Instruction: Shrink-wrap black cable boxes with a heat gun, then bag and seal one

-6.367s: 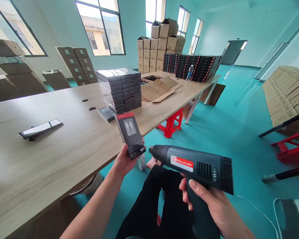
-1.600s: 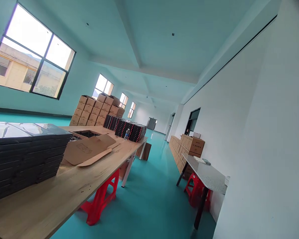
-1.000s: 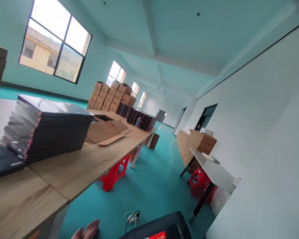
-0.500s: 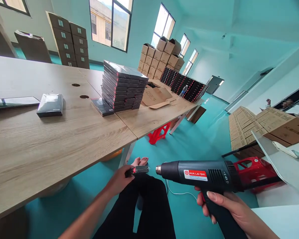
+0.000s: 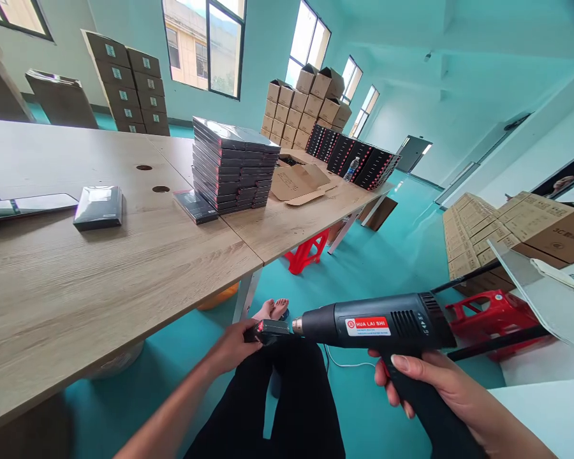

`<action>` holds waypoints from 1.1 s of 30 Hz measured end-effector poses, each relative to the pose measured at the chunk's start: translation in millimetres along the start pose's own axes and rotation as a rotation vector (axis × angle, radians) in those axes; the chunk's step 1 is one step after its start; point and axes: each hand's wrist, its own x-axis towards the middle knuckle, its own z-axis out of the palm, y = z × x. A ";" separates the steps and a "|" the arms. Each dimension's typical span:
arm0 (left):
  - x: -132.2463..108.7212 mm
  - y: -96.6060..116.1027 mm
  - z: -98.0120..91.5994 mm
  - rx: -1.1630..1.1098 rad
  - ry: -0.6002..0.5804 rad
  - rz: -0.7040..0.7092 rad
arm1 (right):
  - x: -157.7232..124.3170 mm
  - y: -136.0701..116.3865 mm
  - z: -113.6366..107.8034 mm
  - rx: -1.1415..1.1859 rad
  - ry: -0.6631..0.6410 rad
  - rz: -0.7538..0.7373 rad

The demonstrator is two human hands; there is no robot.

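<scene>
My left hand [image 5: 232, 347] is closed round a small black box with a red end [image 5: 270, 328], held edge-on above my lap. My right hand [image 5: 435, 389] grips the handle of a dark heat gun [image 5: 373, 324] with a red label. The gun's metal nozzle points left and sits right at the box's end. My legs in black trousers are below both hands.
A long wooden table [image 5: 100, 268] runs along my left, with a wrapped black box [image 5: 99, 207], a long mirror-like device [image 5: 26, 206], a stack of wrapped boxes [image 5: 234, 164] and an open carton [image 5: 299, 182]. Red stools [image 5: 495, 312], cardboard cartons and a white table are on the right.
The camera swung up to the ceiling and back down. Since half a second ago the heat gun's nozzle has closed in on the box's end; both hands keep their grip.
</scene>
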 end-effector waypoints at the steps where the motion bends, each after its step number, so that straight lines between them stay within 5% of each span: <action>1: 0.3 1.3 1.1 0.034 -0.002 -0.005 | 1.9 -0.4 2.9 -0.002 -0.026 -0.001; 5: 1.8 6.0 3.5 0.102 -0.007 -0.019 | 8.1 -2.8 11.6 -0.031 -0.102 -0.014; 8: 0.2 10.5 -1.8 0.010 -0.049 -0.048 | 8.1 -0.9 5.2 0.013 -0.044 -0.018; 13: -5.0 14.0 -15.1 -0.452 -0.094 -0.149 | -0.3 15.9 -20.1 0.144 0.088 0.045; 20: 3.5 15.6 -4.5 -1.018 0.021 -0.410 | -8.8 45.1 -13.0 0.213 -0.010 0.138; 33: -0.7 23.5 -1.6 -1.107 0.227 -0.473 | 0.3 78.6 3.0 0.392 -0.119 0.151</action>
